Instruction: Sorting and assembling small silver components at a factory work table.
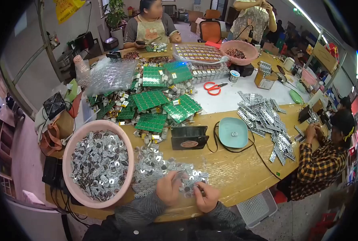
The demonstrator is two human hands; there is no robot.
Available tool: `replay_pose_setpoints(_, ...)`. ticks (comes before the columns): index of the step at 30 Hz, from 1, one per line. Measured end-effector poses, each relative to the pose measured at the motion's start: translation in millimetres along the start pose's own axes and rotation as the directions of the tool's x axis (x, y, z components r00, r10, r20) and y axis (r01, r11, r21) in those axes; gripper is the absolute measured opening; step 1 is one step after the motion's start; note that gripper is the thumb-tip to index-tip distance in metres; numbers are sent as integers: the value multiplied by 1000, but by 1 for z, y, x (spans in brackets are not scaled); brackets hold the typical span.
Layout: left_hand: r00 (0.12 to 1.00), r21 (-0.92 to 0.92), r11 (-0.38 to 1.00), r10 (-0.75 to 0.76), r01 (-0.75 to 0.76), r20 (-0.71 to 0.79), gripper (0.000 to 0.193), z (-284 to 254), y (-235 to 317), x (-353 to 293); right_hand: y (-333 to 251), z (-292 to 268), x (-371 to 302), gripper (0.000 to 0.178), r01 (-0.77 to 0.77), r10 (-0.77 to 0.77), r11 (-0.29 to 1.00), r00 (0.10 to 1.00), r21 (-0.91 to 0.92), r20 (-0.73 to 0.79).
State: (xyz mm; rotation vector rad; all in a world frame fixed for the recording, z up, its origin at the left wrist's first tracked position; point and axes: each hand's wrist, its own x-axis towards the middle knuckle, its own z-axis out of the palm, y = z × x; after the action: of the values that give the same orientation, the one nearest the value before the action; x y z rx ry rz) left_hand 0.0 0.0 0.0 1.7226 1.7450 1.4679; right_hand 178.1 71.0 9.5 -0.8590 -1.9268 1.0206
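Wooden table (235, 172), small silvery parts (158, 166), heaped

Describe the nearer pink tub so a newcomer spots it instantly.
On the wooden table, find the wearer's left hand. The pink tub stands to its left. Unlike the pink bowl farther back, with reddish-brown pieces, it holds silvery parts.

We see a tabletop (231, 168) with a glossy, wood-look surface that catches the light. The basin (131, 160) is smooth pink plastic, and the small pieces (148, 176) look like dull grey metal, a few of them shiny. We make out bright metal strips (263, 114), clear, shiny plastic sheeting (110, 76), satin-coated circuit boards (150, 100), a smooth plastic dish (229, 125), a cardboard box (264, 83) and soft cloth sleeves (140, 209).
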Motion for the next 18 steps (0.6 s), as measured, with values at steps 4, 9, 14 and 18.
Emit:
replay_pose_setpoints(4, 996, -28, 999, -19, 16, -85, 29, -19, -7, 4, -2, 21, 3, 14, 79, -79, 997, 996, -3, -29)
replay_pose_setpoints(9, 991, -54, 999, -16, 9, -135, 24, -8, 2, 1, -6, 8, 2, 13, 72, -72, 997, 997, 37, -7)
replay_pose_setpoints(14, 957, -370, 901, -276, 225, -89, 15, -3, 7, 13, 0, 11, 2, 15, 7, -3, 998, 998, 61, -60)
replay_pose_setpoints(18, 941, -453, 860, -318, 236, -115, 14, -13, 13, 17, 2, 15, 2, 14, -48, 67, 985, 992, 169, -106)
